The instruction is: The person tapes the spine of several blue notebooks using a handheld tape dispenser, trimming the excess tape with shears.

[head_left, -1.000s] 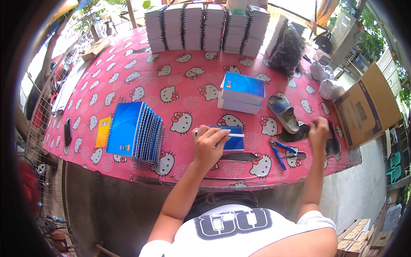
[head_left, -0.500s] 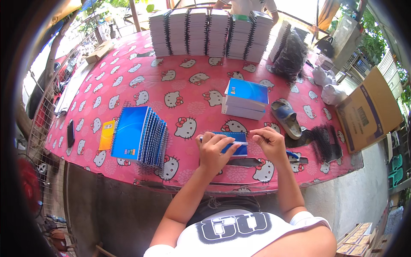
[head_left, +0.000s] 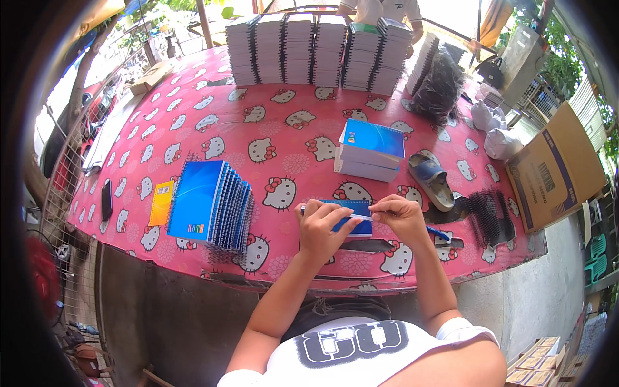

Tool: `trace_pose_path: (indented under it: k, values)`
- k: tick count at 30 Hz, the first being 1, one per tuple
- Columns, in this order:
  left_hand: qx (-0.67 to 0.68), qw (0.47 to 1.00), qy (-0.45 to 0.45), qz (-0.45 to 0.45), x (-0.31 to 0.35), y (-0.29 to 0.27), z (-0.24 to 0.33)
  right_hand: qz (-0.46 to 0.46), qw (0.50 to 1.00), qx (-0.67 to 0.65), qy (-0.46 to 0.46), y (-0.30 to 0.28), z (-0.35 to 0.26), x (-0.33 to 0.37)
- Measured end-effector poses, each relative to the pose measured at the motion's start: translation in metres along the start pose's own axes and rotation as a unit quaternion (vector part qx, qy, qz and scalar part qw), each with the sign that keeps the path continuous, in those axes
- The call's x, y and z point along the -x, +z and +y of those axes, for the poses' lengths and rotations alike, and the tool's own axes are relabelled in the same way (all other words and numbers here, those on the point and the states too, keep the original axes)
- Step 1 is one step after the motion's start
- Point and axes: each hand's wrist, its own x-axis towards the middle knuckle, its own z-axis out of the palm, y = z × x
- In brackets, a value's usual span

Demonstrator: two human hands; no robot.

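Note:
A small blue notebook [head_left: 362, 228] lies at the near part of the table in front of me. My left hand [head_left: 319, 224] grips its left part, fingers over the top and thumb along a pale edge strip. At the notebook's right end, my right hand [head_left: 398, 214] has thumb and forefinger pinched together; whatever thin thing they hold is too small to make out. Left of my hands stands a stack of blue spiral notebooks [head_left: 200, 200]. Beyond my hands is a pile of blue-covered notebooks without visible coils [head_left: 374, 138].
Black coils [head_left: 491, 216], a slipper [head_left: 432, 180] and a blue pen-like tool [head_left: 440, 233] lie to the right. A cardboard box [head_left: 548, 171] stands at the right edge. Tall notebook stacks [head_left: 287, 51] line the back, a person behind them. A phone [head_left: 106, 201] and yellow notebook [head_left: 160, 203] lie left.
My right hand has moved slightly left, and its pinched fingertips now meet the notebook's right end. My left hand stays put. The person behind the stacks has shifted.

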Motion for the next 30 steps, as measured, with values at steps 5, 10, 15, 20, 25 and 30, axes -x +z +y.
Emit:
trace_pose_path:
  k: [5,10,15,20,25,30]
  values:
    - [0.0,1.0,0.002,0.003,-0.002,-0.002,0.002,-0.044,0.997,-0.054,0.021,-0.009,-0.006,-0.002]
    - [0.0,1.0,0.001,0.005,0.0,-0.001,0.001,-0.053,0.997,0.045,0.035,-0.008,-0.015,0.002]
    - [-0.012,1.0,-0.001,0.008,-0.001,-0.002,0.004,-0.005,0.977,0.21,-0.038,0.01,-0.036,0.011]
    - [-0.014,1.0,0.003,0.006,0.0,-0.001,0.001,0.025,0.954,0.269,-0.132,0.015,-0.024,0.006]
    - [-0.011,1.0,0.011,0.018,-0.001,-0.001,-0.001,0.038,0.946,0.298,-0.121,0.02,-0.025,0.004]
    - [0.002,1.0,0.005,-0.005,0.001,-0.002,-0.002,0.052,0.96,0.261,-0.081,0.02,-0.024,0.006]
